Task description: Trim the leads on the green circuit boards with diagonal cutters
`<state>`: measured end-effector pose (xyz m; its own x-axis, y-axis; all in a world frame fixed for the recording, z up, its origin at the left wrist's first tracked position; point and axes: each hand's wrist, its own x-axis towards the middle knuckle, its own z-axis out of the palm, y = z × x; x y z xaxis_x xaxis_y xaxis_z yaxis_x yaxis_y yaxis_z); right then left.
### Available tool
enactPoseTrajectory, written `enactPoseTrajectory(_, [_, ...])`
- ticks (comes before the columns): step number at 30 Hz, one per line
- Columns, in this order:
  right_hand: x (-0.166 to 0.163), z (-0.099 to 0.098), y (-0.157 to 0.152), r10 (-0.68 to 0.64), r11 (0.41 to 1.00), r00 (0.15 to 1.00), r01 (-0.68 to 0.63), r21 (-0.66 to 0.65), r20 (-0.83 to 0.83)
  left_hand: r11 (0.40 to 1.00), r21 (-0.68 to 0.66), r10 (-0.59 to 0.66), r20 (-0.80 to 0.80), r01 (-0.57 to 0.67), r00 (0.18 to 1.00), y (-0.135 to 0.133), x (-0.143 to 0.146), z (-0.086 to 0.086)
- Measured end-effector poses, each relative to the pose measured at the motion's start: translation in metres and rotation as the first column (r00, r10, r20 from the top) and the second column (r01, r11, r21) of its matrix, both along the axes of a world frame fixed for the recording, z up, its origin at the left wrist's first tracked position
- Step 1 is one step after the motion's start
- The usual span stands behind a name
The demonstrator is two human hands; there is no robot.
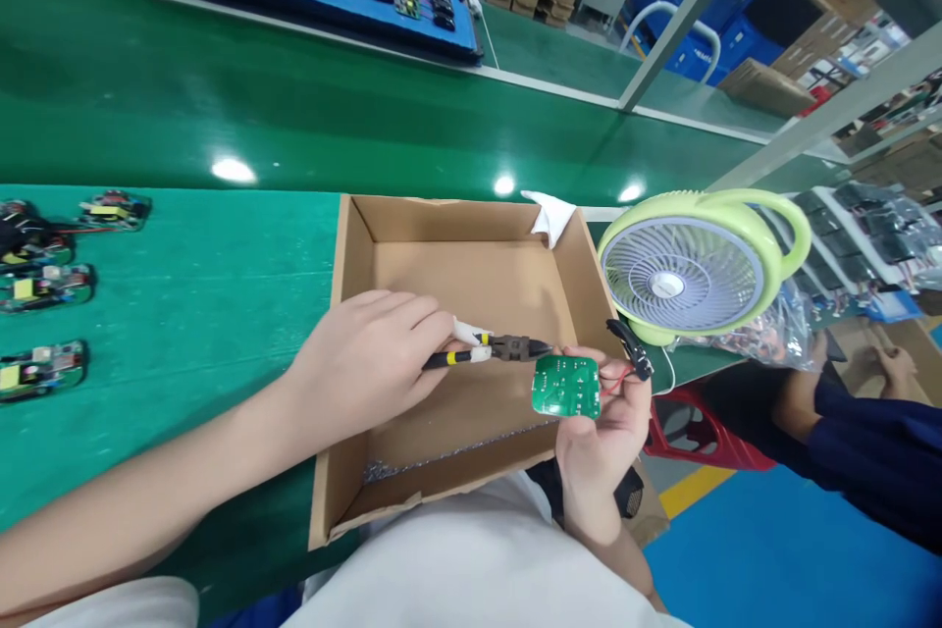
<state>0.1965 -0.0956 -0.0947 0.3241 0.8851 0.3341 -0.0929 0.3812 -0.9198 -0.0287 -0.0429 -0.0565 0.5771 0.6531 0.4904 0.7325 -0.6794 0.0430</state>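
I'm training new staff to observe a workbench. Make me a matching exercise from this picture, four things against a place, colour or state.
Things
1. pliers
2. electric fan
3. circuit board
4. cardboard box

Descriptions
A. held in the right hand
B. brown and open-topped
C. held in the left hand
D. lime-green outer frame

Right pairs: 1-C, 2-D, 3-A, 4-B

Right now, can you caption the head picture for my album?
Left hand grips pliers, right hand holds a green circuit board, over a cardboard box.
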Motion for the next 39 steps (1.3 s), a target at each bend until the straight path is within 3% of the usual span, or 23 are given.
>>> enactPoseTrajectory(6, [0.002, 0.008, 0.008, 0.097, 0.981, 0.983, -0.122, -0.154, -0.159, 0.987, -0.159, 0.025, 0.130, -0.004, 0.991, -0.001, -0.004, -0.005])
enactPoseTrajectory(9, [0.002, 0.013, 0.012, 0.097, 0.960, 0.983, -0.134, -0.246, -0.157, 0.983, -0.183, 0.044, 0.155, -0.015, 0.987, -0.004, -0.005, -0.011])
enactPoseTrajectory(13, [0.002, 0.015, 0.013, 0.100, 0.956, 0.985, -0.135, -0.262, -0.144, 0.974, -0.228, 0.043, 0.151, -0.007, 0.988, -0.005, -0.004, -0.014])
enactPoseTrajectory(18, [0.003, 0.015, 0.012, 0.125, 0.952, 0.979, -0.164, -0.258, -0.160, 0.990, -0.144, 0.025, 0.125, -0.007, 0.992, -0.004, -0.001, -0.008])
enactPoseTrajectory(23, [0.001, 0.014, 0.012, 0.065, 0.977, 0.987, -0.093, -0.190, -0.149, 0.994, -0.100, -0.048, 0.053, 0.053, 0.997, -0.004, 0.000, -0.002])
enactPoseTrajectory(30, [0.000, 0.009, 0.008, 0.112, 0.990, 0.980, -0.124, -0.065, -0.167, 1.000, -0.025, -0.019, 0.004, 0.019, 1.000, -0.005, 0.000, -0.003])
enactPoseTrajectory(39, [0.004, 0.012, 0.010, 0.103, 0.983, 0.979, -0.128, -0.135, -0.175, 0.996, 0.045, -0.074, -0.018, 0.075, 0.997, -0.003, -0.001, -0.002])
